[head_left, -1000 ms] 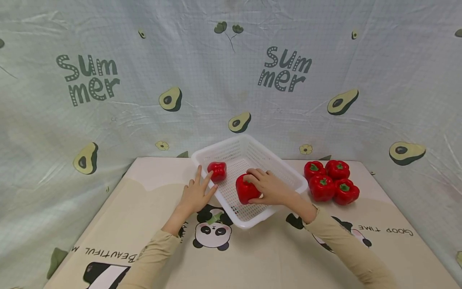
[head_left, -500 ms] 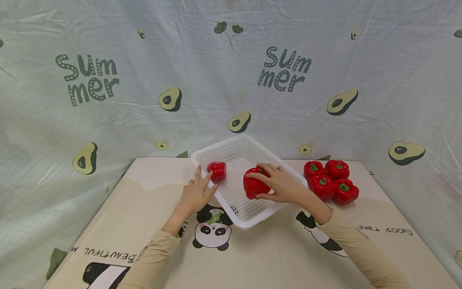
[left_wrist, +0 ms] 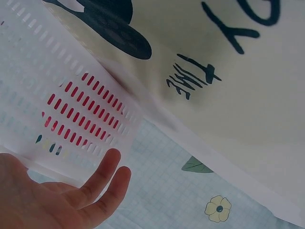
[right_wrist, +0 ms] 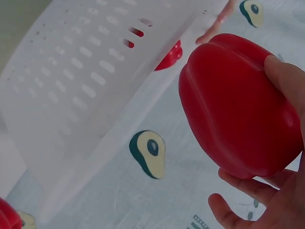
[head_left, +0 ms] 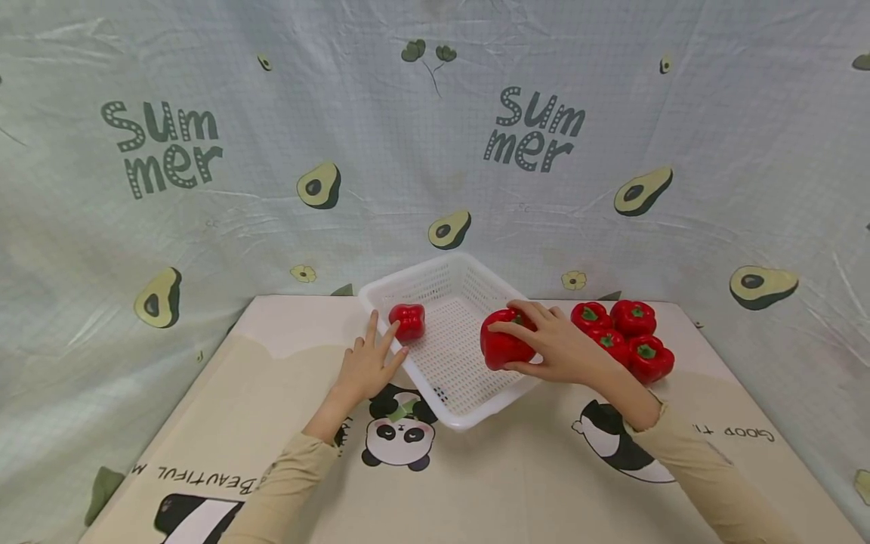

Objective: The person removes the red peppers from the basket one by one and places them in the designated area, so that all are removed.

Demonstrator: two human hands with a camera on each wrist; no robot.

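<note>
Fingers (head_left: pixel 514 331) round pepper (head_left: pixel 499 349), stem (head_left: pixel 518 319) half-hidden

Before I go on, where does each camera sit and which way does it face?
Head: worn on the head, facing forward and down over the white basket; left hand, right hand and both sleeves show.
Left wrist: on that wrist, facing the basket's slotted side; part of the left hand shows, with its fingers.
Right wrist: on that wrist, facing the held red pepper; part of the right hand shows.
Shared: head and right wrist both show the held red pepper and the basket.
</note>
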